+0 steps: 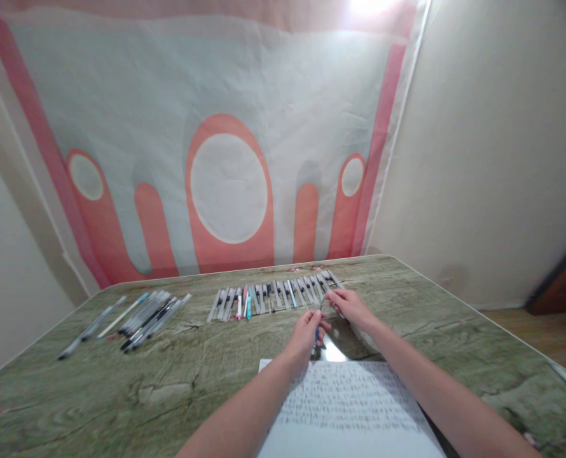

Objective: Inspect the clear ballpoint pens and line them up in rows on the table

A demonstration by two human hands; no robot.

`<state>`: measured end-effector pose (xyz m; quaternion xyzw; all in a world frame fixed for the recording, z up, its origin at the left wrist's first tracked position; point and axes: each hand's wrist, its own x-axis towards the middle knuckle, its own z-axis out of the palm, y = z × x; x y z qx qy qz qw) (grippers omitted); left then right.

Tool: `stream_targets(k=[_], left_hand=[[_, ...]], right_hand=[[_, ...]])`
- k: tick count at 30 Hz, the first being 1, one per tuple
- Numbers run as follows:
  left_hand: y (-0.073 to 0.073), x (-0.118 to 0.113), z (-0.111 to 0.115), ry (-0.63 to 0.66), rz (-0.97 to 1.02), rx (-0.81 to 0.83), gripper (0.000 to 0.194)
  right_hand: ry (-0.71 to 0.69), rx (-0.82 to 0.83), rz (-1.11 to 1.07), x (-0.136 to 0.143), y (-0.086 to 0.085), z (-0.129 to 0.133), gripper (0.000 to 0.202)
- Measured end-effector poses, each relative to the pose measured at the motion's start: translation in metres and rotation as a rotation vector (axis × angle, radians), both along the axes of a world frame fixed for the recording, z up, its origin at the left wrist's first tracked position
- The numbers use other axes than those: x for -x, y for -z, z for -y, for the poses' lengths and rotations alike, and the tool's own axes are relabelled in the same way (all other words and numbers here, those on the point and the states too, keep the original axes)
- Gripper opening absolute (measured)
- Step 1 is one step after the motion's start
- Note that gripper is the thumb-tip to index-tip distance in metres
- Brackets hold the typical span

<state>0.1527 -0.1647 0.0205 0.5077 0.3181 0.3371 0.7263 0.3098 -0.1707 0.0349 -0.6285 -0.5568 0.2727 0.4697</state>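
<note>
My left hand (306, 332) is closed around a slim pen (317, 335) with a blue part, its lower end poking out below the fingers. Close by on the right, my right hand (350, 306) has its fingertips pinched together near the pen's upper end. A thin dark tip shows between the two hands; whether the right fingers hold it or a separate small piece is too blurred to tell. Just beyond the hands lies a long row of pens (277, 296), mostly clear with dark parts, a few pink or turquoise. Below my wrists is a sheet of handwritten paper (345, 394).
To the left, a loose pile of pens (152, 318) lies on the wood-patterned table (178, 388), with a few single pens (92, 327) beside it. A shiny patch (333, 350) reflects light above the paper. A printed backdrop (168, 95) hangs behind the table's far edge.
</note>
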Motion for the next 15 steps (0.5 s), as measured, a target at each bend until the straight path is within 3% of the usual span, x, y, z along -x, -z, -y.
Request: stream_targets(k=[3,5,7,12,15], left_hand=[[0.0,0.0,0.0,0.008,0.008,-0.004,0.039],[0.001,0.0,0.0,0.013,0.01,-0.01,0.039],[0.002,0.0,-0.001,0.015,-0.004,-0.016,0.039],[0.002,0.001,-0.001,0.016,-0.022,-0.003,0.04],[0.0,0.001,0.001,-0.049,-0.008,0.001,0.042]], right_hand=[[-0.176,0.11,-0.253,0.008,-0.005,0.004,0.039],[-0.214,0.12,-0.321,0.01,-0.007,0.005,0.037],[-0.163,0.057,-0.403,0.008,-0.009,0.003,0.036],[0.128,-0.16,-0.544,-0.016,-0.012,-0.006,0.038],[0.097,-0.1,-0.501,-0.023,-0.013,-0.005,0.036]])
